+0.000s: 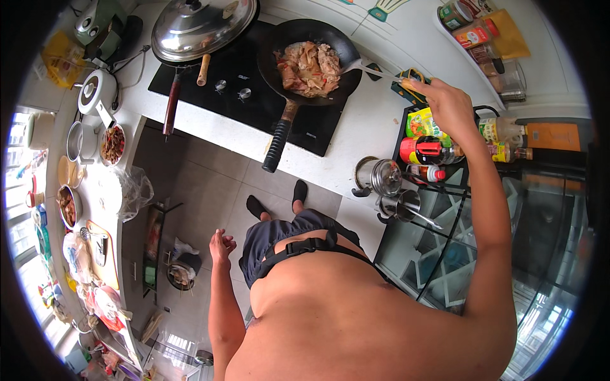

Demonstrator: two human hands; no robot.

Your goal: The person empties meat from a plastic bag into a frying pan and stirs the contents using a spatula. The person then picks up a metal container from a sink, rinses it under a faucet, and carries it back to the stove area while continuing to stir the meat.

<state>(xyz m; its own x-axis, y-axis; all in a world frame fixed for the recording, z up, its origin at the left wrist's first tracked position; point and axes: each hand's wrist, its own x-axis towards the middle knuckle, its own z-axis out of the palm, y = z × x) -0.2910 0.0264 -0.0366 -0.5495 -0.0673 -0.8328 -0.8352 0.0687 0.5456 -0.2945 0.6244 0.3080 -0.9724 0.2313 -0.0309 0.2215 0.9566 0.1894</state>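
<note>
My right hand point(443, 102) grips the handle of a long metal spatula point(376, 71), whose blade rests at the right inner side of a black wok point(345, 45). Chopped meat with bits of red pepper point(307, 69) lies in the wok. The wok sits on a black glass hob point(233, 76), its dark-gripped handle point(276, 147) pointing towards me. My left hand point(222, 245) hangs at my side with its fingers loosely bent, holding nothing. A second pan with a domed metal lid point(205, 28) stands on the hob's left.
Right of the hob stand metal pots point(381, 176), a ladle point(419, 214) and a rack with sauce bottles point(424, 150). On the left counter are a white electric pot point(95, 90), bowls of food point(113, 144) and a cutting board with a cleaver point(101, 250). A bin point(181, 276) stands on the floor.
</note>
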